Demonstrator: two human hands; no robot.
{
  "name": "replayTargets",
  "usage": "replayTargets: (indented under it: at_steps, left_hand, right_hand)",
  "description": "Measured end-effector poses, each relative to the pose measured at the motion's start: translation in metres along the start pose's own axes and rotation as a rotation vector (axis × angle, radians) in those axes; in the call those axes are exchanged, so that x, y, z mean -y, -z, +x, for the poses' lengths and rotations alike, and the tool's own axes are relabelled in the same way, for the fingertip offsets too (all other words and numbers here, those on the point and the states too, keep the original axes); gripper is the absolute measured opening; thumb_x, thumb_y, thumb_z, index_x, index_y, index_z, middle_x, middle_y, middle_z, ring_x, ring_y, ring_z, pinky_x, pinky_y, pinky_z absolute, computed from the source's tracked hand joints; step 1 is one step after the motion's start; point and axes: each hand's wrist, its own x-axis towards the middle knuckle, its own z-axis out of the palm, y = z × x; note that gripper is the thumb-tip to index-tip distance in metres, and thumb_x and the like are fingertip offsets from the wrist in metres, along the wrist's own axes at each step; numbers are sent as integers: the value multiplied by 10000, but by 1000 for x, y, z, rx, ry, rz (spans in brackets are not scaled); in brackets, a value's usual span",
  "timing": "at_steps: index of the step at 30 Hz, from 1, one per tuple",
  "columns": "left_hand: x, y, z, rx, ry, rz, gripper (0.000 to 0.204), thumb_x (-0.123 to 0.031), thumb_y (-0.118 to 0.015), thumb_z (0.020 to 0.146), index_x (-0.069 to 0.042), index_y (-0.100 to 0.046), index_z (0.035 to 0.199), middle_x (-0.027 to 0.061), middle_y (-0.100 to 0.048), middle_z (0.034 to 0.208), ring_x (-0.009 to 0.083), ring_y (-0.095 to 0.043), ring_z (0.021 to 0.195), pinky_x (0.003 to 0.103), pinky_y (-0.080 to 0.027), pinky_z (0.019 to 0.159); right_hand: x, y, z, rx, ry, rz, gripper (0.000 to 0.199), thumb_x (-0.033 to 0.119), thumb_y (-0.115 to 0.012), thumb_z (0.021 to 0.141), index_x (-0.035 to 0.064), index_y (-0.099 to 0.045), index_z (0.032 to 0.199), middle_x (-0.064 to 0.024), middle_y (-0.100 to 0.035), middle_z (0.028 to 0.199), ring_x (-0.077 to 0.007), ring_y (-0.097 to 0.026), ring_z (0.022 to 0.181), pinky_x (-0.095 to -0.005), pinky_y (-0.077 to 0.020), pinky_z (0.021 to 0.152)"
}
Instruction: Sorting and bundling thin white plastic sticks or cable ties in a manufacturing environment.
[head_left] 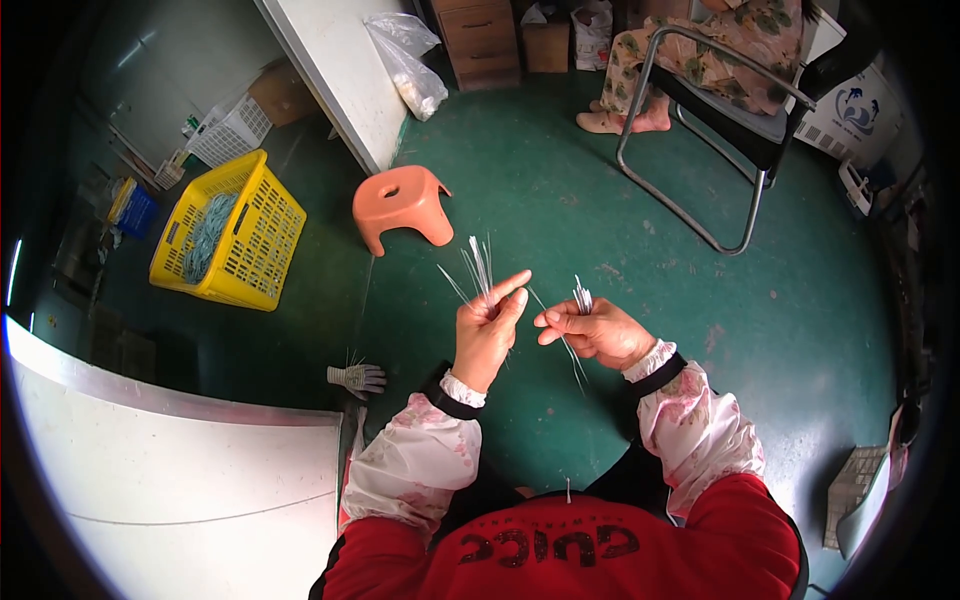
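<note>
Held up in front of me, my left hand (488,335) is closed around a loose bundle of thin, pale wire-like strands (479,262) that fan out above the fingers. Its index finger and thumb point toward the other hand. My right hand (600,333) grips a tighter bundle of similar strands (582,295), their ends standing up in a short tuft. A few loose strands (572,352) slant down between the two hands, close to the right fingertips. Whether these are wire or plastic I cannot tell. Both forearms wear pale flowered sleeve covers.
An orange stool (400,205) stands beyond my left hand. Left of it sits a yellow basket (262,245) holding bluish strands. A glove (357,378) lies by the white table (180,470). Another person sits on a metal-framed chair (700,130) at the far right.
</note>
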Motion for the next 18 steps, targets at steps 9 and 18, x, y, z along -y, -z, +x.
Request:
replayTargets:
  at_steps: [9,18]
  left_hand:
    - [-1,2,0,74,151,-192,221,-172,-673,940,-3,-678,1082,-91,-447,656,-5,-321,475,197,-253,427]
    - [-21,36,22,-293,-155,-387,101,-145,-667,940,-52,-640,914,-75,-389,595,14,-288,452,219,-253,422]
  right_hand:
    - [1,1,0,34,-15,26,313,287,-650,951,13,-679,1101,-66,-719,893,-31,-316,494,-212,-242,433]
    - [3,-3,-5,-92,-14,-278,285,306,-694,913,38,-726,1006,-11,-709,840,-35,-378,535,-224,-272,461]
